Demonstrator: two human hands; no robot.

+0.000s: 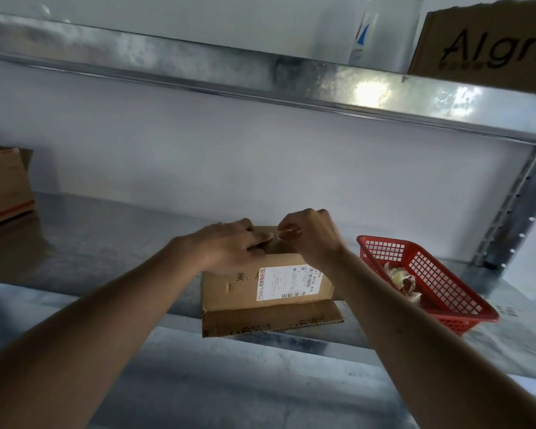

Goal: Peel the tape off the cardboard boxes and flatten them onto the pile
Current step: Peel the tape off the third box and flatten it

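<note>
On the metal shelf (106, 230) the left hand (229, 246) presses with flat fingers on the cardboard box (260, 292) while the right hand (310, 236) pinches the tape (287, 234), which should be pulled low and slowly.

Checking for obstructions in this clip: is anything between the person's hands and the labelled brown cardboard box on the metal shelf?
Nothing visible. The left hand rests on the brown cardboard box, and the right hand pinches a strip of clear tape at its top. The red plastic basket sits off to the right.
</note>
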